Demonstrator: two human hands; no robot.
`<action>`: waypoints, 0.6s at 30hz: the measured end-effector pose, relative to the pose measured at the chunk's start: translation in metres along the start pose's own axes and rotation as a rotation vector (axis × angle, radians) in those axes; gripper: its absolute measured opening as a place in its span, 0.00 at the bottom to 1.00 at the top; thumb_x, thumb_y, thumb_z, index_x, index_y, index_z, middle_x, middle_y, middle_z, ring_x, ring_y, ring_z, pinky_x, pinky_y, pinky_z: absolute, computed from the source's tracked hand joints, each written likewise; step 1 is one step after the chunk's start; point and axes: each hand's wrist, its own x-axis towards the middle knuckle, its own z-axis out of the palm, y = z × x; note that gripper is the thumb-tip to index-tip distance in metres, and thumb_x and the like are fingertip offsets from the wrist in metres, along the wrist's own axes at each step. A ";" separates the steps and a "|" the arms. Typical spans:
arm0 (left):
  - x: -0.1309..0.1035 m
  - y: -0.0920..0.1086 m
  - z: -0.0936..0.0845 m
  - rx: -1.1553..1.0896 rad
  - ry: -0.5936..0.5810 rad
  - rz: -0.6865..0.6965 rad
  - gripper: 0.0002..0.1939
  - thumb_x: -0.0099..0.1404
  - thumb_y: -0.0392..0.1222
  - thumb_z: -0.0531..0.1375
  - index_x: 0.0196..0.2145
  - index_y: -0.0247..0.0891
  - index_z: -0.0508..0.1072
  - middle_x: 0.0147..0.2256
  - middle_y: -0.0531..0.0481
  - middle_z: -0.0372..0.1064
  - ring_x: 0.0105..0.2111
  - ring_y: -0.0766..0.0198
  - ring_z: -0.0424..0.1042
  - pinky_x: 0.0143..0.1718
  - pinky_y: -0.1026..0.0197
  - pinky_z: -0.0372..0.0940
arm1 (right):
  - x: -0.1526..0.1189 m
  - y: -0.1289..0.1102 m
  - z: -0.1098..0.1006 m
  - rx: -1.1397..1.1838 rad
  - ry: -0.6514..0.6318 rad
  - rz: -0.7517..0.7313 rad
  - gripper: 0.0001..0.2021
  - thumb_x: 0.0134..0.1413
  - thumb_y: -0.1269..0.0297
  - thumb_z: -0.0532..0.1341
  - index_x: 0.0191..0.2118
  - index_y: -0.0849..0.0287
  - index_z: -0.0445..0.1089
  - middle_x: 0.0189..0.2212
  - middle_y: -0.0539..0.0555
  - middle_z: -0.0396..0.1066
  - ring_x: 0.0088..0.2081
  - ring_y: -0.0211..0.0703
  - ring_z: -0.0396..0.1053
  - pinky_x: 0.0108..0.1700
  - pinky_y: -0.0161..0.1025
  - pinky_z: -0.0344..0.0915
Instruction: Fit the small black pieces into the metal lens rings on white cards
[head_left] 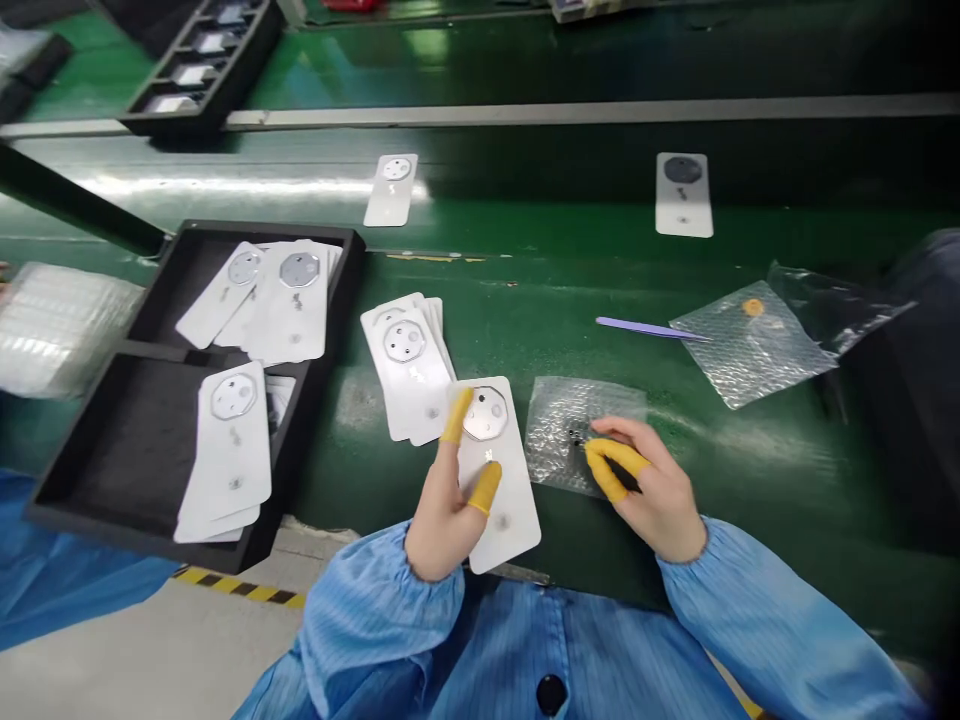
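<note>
My left hand (448, 500), with yellow finger cots on thumb and index finger, rests on a white plate (504, 500) bearing a round silver disc, holding it at the table's front edge. Over a bubble-wrap sheet (551, 440), my right hand (645, 475) pinches thumb and index finger together beside a few tiny black pieces (576, 438). Whatever its fingertips hold is too small to make out. Just behind my left hand lies a stack of similar white plates (411, 365).
A black tray (346, 270) at the left holds more white plates (232, 440). Purple tweezers (645, 328) and another bubble-wrap piece (750, 350) lie at the right. Two single plates (391, 190) (683, 195) lie farther back. Another person's blue sleeve (75, 560) shows at the left edge.
</note>
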 end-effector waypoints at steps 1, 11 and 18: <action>-0.006 0.002 -0.005 0.007 0.018 0.028 0.41 0.61 0.45 0.61 0.66 0.42 0.45 0.54 0.39 0.68 0.51 0.49 0.70 0.53 0.48 0.66 | 0.001 -0.002 -0.002 0.003 0.010 -0.004 0.11 0.56 0.74 0.60 0.43 0.54 0.70 0.46 0.57 0.68 0.44 0.45 0.70 0.45 0.45 0.73; -0.027 0.017 0.020 -0.010 -0.169 0.140 0.31 0.65 0.37 0.58 0.62 0.46 0.52 0.57 0.43 0.65 0.52 0.52 0.69 0.53 0.53 0.66 | 0.020 -0.070 -0.016 -0.031 0.032 -0.006 0.21 0.55 0.72 0.61 0.52 0.44 0.65 0.40 0.52 0.73 0.40 0.48 0.72 0.40 0.44 0.75; -0.029 0.015 0.025 0.039 -0.175 0.184 0.31 0.62 0.35 0.60 0.60 0.44 0.57 0.57 0.42 0.64 0.53 0.48 0.69 0.53 0.50 0.65 | 0.009 -0.056 -0.016 0.062 -0.117 -0.120 0.21 0.62 0.61 0.53 0.60 0.40 0.59 0.46 0.51 0.73 0.44 0.53 0.73 0.41 0.51 0.76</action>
